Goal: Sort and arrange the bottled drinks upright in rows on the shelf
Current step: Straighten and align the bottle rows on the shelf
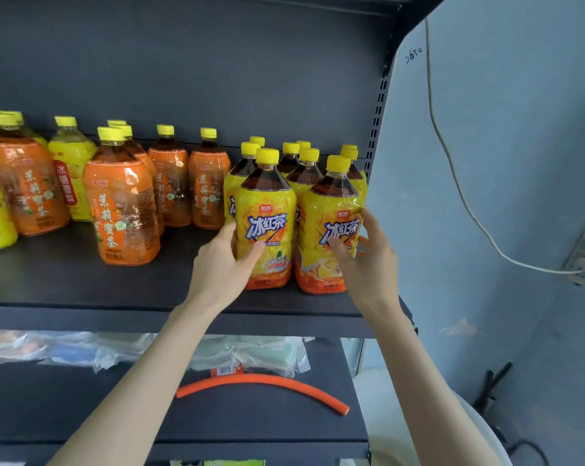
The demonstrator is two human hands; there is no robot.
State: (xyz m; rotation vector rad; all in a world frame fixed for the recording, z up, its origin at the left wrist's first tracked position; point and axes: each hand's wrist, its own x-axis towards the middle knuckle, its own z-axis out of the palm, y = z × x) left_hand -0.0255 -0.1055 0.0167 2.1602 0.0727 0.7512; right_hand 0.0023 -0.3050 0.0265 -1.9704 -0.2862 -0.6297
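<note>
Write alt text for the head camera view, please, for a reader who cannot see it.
At the right end of a dark shelf, the left hand grips the left front bottle and the right hand grips the right front bottle of a group of upright yellow-label tea bottles. Orange-label bottles stand upright further left.

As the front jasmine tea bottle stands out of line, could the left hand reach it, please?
Likely yes: only bare shelf separates the jasmine tea bottle from the left hand, which must first release the left iced tea bottle.
</note>
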